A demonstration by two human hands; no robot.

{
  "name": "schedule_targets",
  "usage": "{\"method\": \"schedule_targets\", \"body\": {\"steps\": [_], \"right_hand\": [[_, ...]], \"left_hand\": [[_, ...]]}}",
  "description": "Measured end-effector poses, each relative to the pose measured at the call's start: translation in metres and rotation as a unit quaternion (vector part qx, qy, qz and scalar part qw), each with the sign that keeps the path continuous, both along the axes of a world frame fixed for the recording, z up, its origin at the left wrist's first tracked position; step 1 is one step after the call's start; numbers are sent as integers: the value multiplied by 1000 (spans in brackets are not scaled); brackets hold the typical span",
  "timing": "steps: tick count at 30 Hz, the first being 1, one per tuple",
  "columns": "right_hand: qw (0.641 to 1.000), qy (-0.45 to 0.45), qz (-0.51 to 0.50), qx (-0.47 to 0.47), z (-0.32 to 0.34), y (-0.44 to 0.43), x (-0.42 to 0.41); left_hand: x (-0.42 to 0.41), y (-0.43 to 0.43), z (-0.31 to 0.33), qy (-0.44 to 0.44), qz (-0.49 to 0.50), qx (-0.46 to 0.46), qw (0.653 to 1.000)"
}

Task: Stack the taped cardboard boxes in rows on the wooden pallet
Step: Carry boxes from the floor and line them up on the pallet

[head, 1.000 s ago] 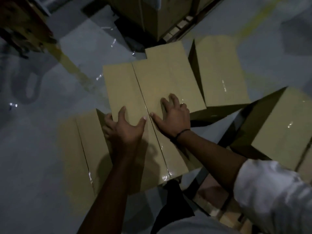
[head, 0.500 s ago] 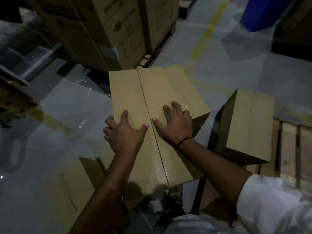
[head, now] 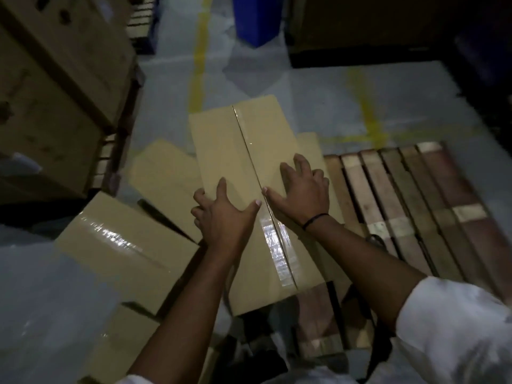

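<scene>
Grips box [head: 243, 145] at 12 o'clock with both hands: left hand [head: 224, 214] curled over the left edge, right hand [head: 303, 189] splayed flat on top near the right edge. Runs lengthwise 6 to 12 along the taped seam. Faces pallet [head: 401, 206] at 2 o'clock, nearer right hand; probably calls for a rightward swing.

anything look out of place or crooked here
Yes: three boxes lie on the floor left of the wooden pallet, each turned a different way, not in a row: a taped box, a second box beyond it, a third box nearest the person. Nothing looks crushed or torn.
</scene>
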State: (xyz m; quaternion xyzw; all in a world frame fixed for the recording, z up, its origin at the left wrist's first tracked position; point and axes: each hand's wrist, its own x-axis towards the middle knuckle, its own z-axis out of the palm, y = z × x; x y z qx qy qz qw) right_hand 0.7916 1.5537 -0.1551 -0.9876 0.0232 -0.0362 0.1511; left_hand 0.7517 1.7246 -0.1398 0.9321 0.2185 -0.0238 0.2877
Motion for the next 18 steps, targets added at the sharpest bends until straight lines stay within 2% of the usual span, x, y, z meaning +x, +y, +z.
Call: {"method": "schedule_targets", "body": {"steps": [9, 18], "right_hand": [[994, 10, -98, -43, -35, -175, 53], [993, 74, -87, -11, -96, -396, 160]], "left_hand": [[95, -169, -39, 26, -120, -34, 992], [194, -386, -95, 79, -114, -46, 989]]}}
